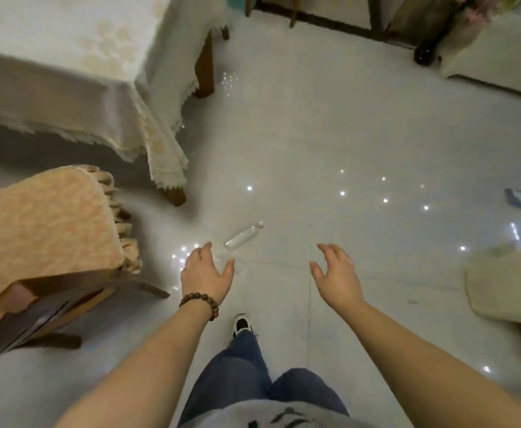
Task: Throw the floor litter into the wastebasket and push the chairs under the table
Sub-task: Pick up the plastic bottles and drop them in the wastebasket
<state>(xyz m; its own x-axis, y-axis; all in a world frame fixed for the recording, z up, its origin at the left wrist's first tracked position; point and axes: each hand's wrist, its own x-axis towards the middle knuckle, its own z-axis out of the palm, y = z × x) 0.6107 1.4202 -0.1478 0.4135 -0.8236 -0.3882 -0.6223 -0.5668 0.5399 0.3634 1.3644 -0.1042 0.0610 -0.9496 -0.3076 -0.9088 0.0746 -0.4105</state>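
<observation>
**Both hands out over the floor, bottle lying just ahead of the left**

Landmark: the clear plastic bottle (243, 236), on its side on the white tile floor (361, 134), cap end pointing away from you.

Left hand (207, 271): just on your side of the bottle, fingers spread and relaxed, grip apart, holding nothing. The fingertips stop short of the bottle's base. A faint clear shape lies on the floor under those fingers, possibly a second piece of litter; blur makes it hard to say. A beaded bracelet (200, 302) sits on that wrist.

Right hand (336, 273): to the right of the bottle, well apart from it, fingers loosely spread, grip apart and empty.

Chair (46, 242): left of the bottle, orange fringed cushion on the seat, standing clear of the bench rather than tucked beneath it.

Bench (67, 57): beyond and left of the bottle, covered with a cream lace-edged cloth; one wooden leg stands near the bottle.

Blue scrap (516, 198): far right of the bottle, lying on the floor, too blurred to identify.

Your shoe (240, 325) is planted on your side of the bottle.
</observation>
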